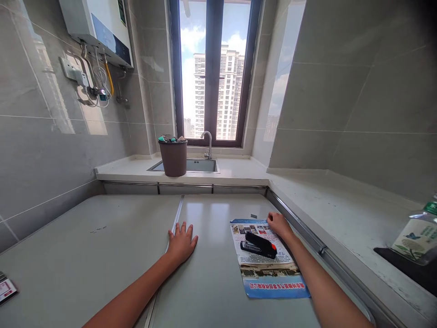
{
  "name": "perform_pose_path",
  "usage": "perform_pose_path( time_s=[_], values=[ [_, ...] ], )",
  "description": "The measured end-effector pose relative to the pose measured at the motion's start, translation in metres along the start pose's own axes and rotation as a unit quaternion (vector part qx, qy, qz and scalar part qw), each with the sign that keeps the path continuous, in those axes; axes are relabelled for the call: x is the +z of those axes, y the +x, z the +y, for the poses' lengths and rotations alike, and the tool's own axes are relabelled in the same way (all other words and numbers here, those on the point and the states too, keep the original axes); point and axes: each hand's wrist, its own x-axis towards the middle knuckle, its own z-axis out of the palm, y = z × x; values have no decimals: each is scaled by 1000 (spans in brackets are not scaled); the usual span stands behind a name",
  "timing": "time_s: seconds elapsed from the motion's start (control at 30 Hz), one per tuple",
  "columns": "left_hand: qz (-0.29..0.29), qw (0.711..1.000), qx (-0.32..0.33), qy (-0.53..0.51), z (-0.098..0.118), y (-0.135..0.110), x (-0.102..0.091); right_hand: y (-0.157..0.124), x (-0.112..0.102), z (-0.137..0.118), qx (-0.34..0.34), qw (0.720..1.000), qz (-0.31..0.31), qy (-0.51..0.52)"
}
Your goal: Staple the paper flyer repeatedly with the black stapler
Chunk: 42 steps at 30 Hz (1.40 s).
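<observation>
My left hand (182, 241) lies flat on the pale table, fingers spread, beside the seam between its two halves. Nothing is in it. My right hand (278, 224) is closed, its fingers curled at the far right corner of a printed flyer (273, 273). Whether something is inside those fingers is hidden. On the flyer rests a black stapler (258, 245) with a red-orange mark at its right end, lying apart from my right hand. A small grey strip of staples (253, 216) sits just beyond the flyer's far edge.
Behind the table runs a white counter (239, 165) with a sink (201, 166), a faucet (209, 143) and a filled brown bucket (174, 158). A bottle (418, 234) stands at right. A small box (6, 289) lies at the left edge. A water heater (99, 29) hangs at upper left.
</observation>
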Motion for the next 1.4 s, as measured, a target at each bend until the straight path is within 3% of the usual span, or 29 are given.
perform_pose_path(
  time_s=[0.27, 0.4, 0.57, 0.7, 0.9, 1.07, 1.13, 1.23, 1.4],
  values=[
    [10, 1000, 5, -4, -2, 2, 4, -8, -7, -31, -118, 991, 59, 21],
    [7, 1000, 5, 4, 0, 1, 2, -8, 6, -32, -200, 979, -1, 49],
    [-3, 1000, -2, 3, 2, -1, -3, -9, 31, -36, -133, 984, -117, -23],
    [-8, 1000, -2, -30, 1, -1, -6, -16, 37, -56, -88, 986, -117, -83],
    [17, 995, -18, -94, -3, 5, 1, -26, 44, -111, 3, 990, -91, -105],
    [30, 993, -9, -115, -3, 6, -1, -36, 59, -185, 14, 993, -90, -72],
    [33, 993, -10, -114, -5, 5, -7, -42, 65, -215, -17, 994, -97, -48],
    [33, 994, -19, -101, -9, 5, -14, -47, 72, -251, -117, 985, -127, -5],
    [23, 994, -47, -94, -17, 9, -19, -39, 80, -284, -259, 941, -206, 64]
  ],
)
